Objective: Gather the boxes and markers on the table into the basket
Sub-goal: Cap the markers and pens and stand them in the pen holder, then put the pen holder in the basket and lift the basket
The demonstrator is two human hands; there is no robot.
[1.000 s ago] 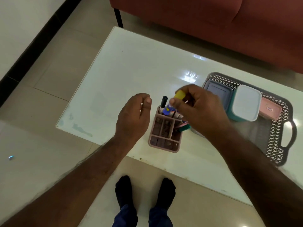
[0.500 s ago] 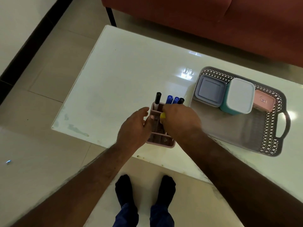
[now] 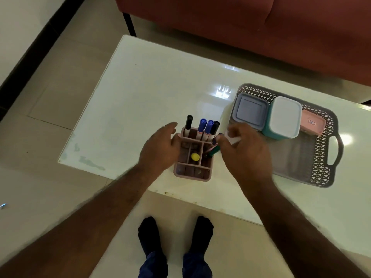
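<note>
Pink organiser (image 3: 192, 173) flanked by left hand (image 3: 160, 151), fingers spread, touching its side, right hand (image 3: 245, 155) curled, grip indeterminate, markers (image 3: 202, 127) held upright, three boxes (image 3: 285, 117) seated in grey basket (image 3: 329, 157) beside, red sofa (image 3: 261, 27) beyond table (image 3: 150, 87).

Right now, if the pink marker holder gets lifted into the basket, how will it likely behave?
The pink marker holder looks like rigid plastic, probably light. Its tall markers stand loosely and lean, so tilting may spill them. On the glossy table it would likely slide.
</note>
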